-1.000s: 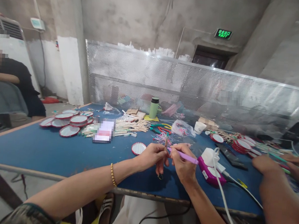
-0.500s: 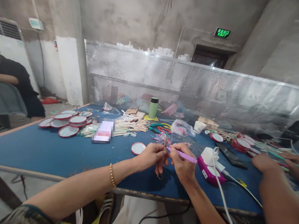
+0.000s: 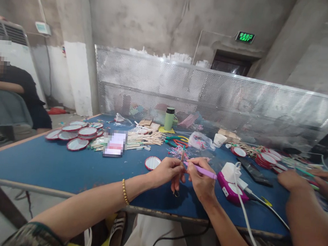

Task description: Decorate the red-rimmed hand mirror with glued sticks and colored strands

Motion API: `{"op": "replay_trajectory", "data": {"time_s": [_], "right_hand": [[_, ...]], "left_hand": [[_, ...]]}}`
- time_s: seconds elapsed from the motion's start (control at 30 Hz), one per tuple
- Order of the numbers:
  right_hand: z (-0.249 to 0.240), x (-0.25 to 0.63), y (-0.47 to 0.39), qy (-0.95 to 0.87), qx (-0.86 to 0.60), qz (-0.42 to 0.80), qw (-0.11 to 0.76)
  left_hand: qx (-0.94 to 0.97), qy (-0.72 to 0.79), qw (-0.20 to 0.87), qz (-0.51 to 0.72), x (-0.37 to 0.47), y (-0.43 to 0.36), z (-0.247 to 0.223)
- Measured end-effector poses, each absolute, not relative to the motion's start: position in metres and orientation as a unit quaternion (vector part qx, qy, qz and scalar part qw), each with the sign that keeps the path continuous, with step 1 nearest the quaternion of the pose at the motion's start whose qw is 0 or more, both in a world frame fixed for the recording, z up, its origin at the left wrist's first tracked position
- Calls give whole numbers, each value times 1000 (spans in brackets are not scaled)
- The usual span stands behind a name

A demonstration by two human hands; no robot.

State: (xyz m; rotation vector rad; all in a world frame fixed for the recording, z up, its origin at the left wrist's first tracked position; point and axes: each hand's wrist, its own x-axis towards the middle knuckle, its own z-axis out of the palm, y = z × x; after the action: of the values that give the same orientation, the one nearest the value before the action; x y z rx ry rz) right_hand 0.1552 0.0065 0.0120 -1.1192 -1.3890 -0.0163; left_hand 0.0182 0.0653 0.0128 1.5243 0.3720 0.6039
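My left hand (image 3: 168, 172) pinches a thin flat wooden stick (image 3: 183, 154) with a greenish top end, held upright above the table. Below those fingers a small dark loop (image 3: 176, 194) shows; whether it belongs to the stick I cannot tell. In my right hand (image 3: 202, 182) is a slim purple pen-like tool (image 3: 205, 172), its tip close to the stick and the left fingertips. Just left of my hands lies a round white disc (image 3: 152, 163) with a red rim. Behind them is a pile of pink and blue plastic bits (image 3: 177, 151).
Red-rimmed discs (image 3: 78, 144) and wooden sticks (image 3: 148, 137) lie left. Pliers (image 3: 181, 141), a green bottle (image 3: 169, 119) and a paper cup (image 3: 219, 140) stand or lie behind. Right are a purple power strip (image 3: 230, 191) with cables and a co-worker's hands (image 3: 293, 180).
The view has shifted slightly, so everything appears a little further right. Both hands keep nearly the same pose, with the stick and the purple tool still held.
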Motion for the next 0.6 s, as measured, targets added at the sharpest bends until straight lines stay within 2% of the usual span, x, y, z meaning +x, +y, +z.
{"op": "replay_trajectory", "data": {"time_s": [0.6], "right_hand": [[10, 156, 8, -602, -485, -9, 634]], "left_hand": [[678, 159, 667, 264, 18, 67, 12]]}}
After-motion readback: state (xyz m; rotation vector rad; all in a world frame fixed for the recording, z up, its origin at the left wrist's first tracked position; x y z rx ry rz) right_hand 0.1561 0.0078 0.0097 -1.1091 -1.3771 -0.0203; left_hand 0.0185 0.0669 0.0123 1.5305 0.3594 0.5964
